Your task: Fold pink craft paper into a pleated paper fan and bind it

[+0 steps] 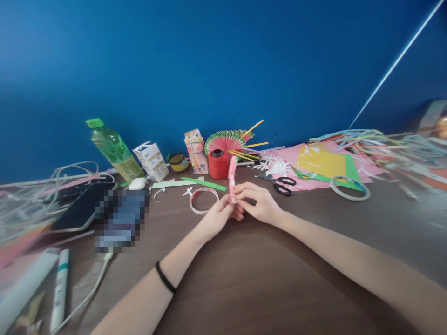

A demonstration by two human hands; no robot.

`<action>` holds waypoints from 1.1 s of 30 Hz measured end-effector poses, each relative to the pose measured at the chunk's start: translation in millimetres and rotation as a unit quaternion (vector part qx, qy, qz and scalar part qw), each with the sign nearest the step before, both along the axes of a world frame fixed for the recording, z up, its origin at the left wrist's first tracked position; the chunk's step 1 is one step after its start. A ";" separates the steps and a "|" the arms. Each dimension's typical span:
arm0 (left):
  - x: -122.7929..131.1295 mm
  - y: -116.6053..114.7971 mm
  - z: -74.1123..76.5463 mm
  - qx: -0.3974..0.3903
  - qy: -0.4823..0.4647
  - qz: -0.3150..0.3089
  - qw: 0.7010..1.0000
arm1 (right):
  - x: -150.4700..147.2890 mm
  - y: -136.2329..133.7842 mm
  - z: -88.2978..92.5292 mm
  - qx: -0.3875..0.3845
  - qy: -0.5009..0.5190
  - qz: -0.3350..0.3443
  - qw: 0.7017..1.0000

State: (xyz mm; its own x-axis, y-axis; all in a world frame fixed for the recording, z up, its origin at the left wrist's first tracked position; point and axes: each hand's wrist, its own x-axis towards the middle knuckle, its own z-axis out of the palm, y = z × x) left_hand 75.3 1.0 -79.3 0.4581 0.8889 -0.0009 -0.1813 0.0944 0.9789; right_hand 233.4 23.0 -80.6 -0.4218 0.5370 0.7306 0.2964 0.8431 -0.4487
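A narrow folded strip of pink paper [232, 173] with a green edge at its top stands upright between my hands, above the table. My left hand [220, 211] is closed around its lower end. From the right, my right hand [256, 200] pinches the same strip with thumb and fingertips. A roll of double-sided tape [192, 204] lies flat just left of my left hand. Behind the strip stands a red spool of thread [218, 166]. Black-handled scissors [283, 185] rest on the table right of my right hand.
Paper fans with yellow sticks [228, 139] lean by the blue wall. Coloured paper sheets [319, 160] and another tape roll [349, 190] lie right. Left are a green bottle [117, 151], a carton [152, 162], a phone [122, 223] on a cable and a marker [60, 288].
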 end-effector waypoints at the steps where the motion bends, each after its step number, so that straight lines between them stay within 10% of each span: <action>1: 0.3 -0.3 0.2 0.003 0.004 -0.001 1.000 | 0.3 0.1 0.3 0.008 -0.004 0.001 1.000; 33: 4.6 -8.3 8.4 0.092 0.126 0.030 0.987 | 3.3 -1.7 0.9 -0.009 -0.023 0.028 0.999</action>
State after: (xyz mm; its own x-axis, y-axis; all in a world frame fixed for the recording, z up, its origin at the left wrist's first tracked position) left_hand 80.0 -7.3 -70.9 0.4102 0.9103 0.0560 0.0706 -0.0929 0.9932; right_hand 236.8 21.3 -79.7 -0.4844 0.5247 0.7000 0.2703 0.8508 -0.4507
